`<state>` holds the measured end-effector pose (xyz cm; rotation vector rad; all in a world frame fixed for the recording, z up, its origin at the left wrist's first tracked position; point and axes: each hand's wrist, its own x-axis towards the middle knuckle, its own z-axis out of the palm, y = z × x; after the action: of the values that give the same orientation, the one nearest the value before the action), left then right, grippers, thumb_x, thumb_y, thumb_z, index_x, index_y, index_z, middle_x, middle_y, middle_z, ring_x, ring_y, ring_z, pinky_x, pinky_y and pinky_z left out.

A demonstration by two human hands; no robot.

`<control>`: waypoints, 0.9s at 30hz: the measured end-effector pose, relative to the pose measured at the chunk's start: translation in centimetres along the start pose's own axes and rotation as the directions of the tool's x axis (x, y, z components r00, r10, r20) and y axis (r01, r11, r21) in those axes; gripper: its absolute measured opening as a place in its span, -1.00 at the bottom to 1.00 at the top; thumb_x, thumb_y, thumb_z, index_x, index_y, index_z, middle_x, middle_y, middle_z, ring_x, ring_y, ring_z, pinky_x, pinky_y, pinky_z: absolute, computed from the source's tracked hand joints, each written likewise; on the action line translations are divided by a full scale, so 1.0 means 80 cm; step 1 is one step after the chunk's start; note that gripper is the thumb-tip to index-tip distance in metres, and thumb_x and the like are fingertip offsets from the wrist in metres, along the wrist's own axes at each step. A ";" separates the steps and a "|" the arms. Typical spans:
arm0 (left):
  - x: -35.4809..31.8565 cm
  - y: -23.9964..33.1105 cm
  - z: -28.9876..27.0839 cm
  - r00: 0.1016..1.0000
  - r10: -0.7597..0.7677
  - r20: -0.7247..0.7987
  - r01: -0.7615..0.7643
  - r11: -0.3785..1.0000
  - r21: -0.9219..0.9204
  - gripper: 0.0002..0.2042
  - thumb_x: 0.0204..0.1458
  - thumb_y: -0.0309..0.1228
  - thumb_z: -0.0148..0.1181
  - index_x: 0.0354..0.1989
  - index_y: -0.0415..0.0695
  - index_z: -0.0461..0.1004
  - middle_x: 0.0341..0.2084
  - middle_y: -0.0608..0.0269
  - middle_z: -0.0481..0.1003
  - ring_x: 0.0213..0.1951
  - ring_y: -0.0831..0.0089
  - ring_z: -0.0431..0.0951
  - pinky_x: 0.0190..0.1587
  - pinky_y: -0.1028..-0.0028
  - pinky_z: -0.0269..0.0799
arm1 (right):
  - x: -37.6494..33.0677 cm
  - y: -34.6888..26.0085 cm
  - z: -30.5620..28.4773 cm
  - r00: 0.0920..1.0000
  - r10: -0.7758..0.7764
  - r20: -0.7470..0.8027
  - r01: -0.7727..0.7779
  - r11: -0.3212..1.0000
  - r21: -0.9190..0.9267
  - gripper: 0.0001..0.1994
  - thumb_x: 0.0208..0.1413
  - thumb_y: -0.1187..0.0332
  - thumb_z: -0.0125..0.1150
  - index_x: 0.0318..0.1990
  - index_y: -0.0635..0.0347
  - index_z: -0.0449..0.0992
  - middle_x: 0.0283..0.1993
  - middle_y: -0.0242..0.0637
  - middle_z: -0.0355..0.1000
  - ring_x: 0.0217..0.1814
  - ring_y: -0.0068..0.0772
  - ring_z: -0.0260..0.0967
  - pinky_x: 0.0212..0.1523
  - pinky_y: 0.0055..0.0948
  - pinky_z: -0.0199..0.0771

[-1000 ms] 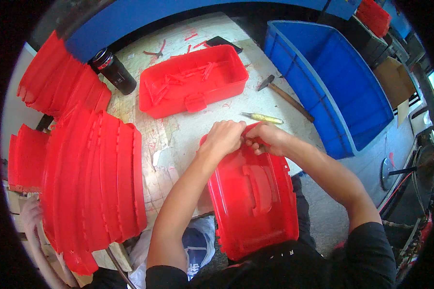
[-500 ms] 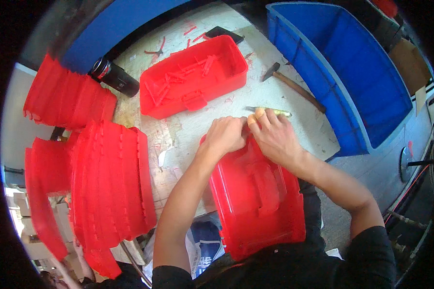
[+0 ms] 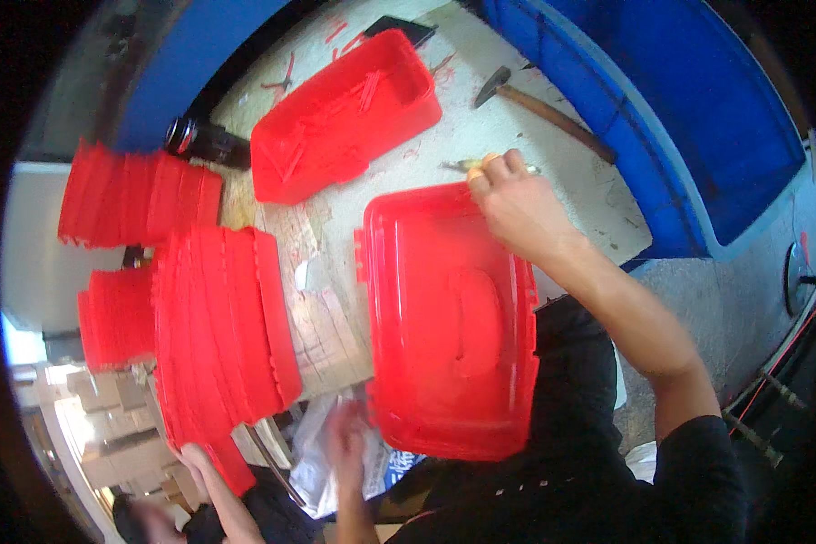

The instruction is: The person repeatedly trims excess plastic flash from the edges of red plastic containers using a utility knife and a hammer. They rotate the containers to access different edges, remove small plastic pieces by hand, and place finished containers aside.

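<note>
Red lid (image 3: 417, 308) lies between right hand (image 3: 520, 205), over yellow knife (image 3: 467, 165), and blurred left hand (image 3: 346, 435); neither grip discernible.

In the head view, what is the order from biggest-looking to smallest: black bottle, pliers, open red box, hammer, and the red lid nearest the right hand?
1. Red lid
2. Open red box
3. Hammer and black bottle: unsure; hammer longer, bottle thicker
4. Pliers

A red lid (image 3: 417, 326) — glossy — rests near a yellow tool (image 3: 469, 165).
</note>
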<state>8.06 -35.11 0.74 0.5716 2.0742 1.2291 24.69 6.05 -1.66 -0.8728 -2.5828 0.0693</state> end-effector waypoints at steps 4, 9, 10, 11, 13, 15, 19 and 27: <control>-0.087 -0.077 0.111 0.962 -0.232 -0.146 0.105 0.802 -0.588 -0.12 0.02 0.04 0.34 0.41 -0.18 0.10 0.35 0.07 0.23 0.34 0.14 0.26 0.29 0.09 0.25 | -0.018 -0.016 -0.013 0.993 0.118 0.025 -0.119 0.991 0.067 -0.74 -0.02 0.49 0.16 -0.14 0.39 0.51 -0.12 0.04 0.44 -0.02 0.07 0.42 -0.19 -0.18 0.62; -0.035 0.044 0.025 0.838 0.106 -0.535 -0.112 0.994 0.022 -0.40 0.11 -0.25 0.19 0.31 -0.25 0.25 0.19 0.04 0.40 0.19 0.19 0.41 0.25 0.20 0.31 | -0.065 -0.011 -0.038 0.948 0.251 0.195 -0.290 0.934 0.208 -0.84 0.17 0.39 0.13 -0.25 0.34 0.53 -0.25 0.08 0.51 -0.17 0.14 0.53 -0.21 -0.12 0.60; -0.023 0.087 -0.016 0.813 0.237 -0.533 -0.092 0.955 0.283 -0.40 0.11 -0.27 0.14 0.32 -0.26 0.24 0.18 0.04 0.41 0.17 0.21 0.43 0.24 0.27 0.33 | -0.080 -0.015 -0.038 0.933 0.210 0.291 -0.285 0.926 0.246 -0.82 0.19 0.37 0.12 -0.26 0.32 0.53 -0.29 0.09 0.51 -0.21 0.14 0.53 -0.23 -0.09 0.59; -0.014 0.131 -0.057 0.830 0.424 -0.361 -0.174 0.813 0.555 -0.40 0.12 -0.30 0.09 0.34 -0.28 0.23 0.17 0.03 0.42 0.15 0.23 0.45 0.24 0.34 0.34 | -0.097 -0.022 -0.036 0.924 0.169 0.343 -0.273 0.919 0.284 -0.81 0.21 0.34 0.12 -0.27 0.31 0.53 -0.32 0.09 0.52 -0.26 0.14 0.54 -0.24 -0.06 0.58; 0.003 0.215 -0.099 0.853 0.462 -0.243 -0.328 0.837 0.438 -0.36 0.04 -0.31 0.15 0.35 -0.19 0.25 0.13 0.03 0.44 0.08 0.22 0.51 0.17 0.27 0.43 | -0.134 -0.044 -0.032 0.896 0.084 0.436 -0.274 0.877 0.395 -0.83 0.23 0.32 0.13 -0.28 0.25 0.50 -0.37 0.07 0.52 -0.29 0.17 0.51 -0.26 0.06 0.49; 0.027 0.278 -0.083 0.853 0.504 -0.137 -0.420 0.818 0.393 -0.30 -0.03 -0.22 0.24 0.35 -0.16 0.27 0.12 0.00 0.45 0.07 0.19 0.53 0.16 0.24 0.45 | -0.166 -0.065 -0.032 0.837 0.060 0.544 -0.361 0.807 0.466 -0.79 0.25 0.30 0.11 -0.32 0.26 0.50 -0.39 0.09 0.52 -0.33 0.21 0.51 -0.28 0.10 0.46; 0.091 0.369 -0.004 0.680 0.660 0.320 -0.720 0.517 0.463 -0.16 -0.11 0.00 0.38 0.35 -0.16 0.28 0.15 -0.03 0.43 0.12 0.14 0.51 0.17 0.23 0.46 | -0.182 -0.075 -0.028 0.842 0.308 0.443 -0.529 0.635 0.564 -0.76 0.23 0.34 0.13 -0.02 0.22 0.36 -0.48 0.16 0.49 -0.37 0.27 0.50 -0.36 0.13 0.50; 0.161 0.235 0.006 0.661 0.737 -0.140 -0.726 0.582 -0.366 -0.36 0.11 -0.09 0.25 0.31 -0.17 0.30 0.16 0.03 0.44 0.10 0.15 0.52 0.13 0.16 0.49 | -0.168 -0.043 -0.009 0.962 0.224 0.159 -0.268 0.889 0.372 -0.76 0.09 0.51 0.18 -0.06 0.16 0.55 -0.30 0.08 0.54 -0.29 0.20 0.52 -0.31 0.05 0.53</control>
<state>0.25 -17.68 13.18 1.3237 1.4815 2.0273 32.64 -4.72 -5.31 -1.0559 -2.4117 0.7016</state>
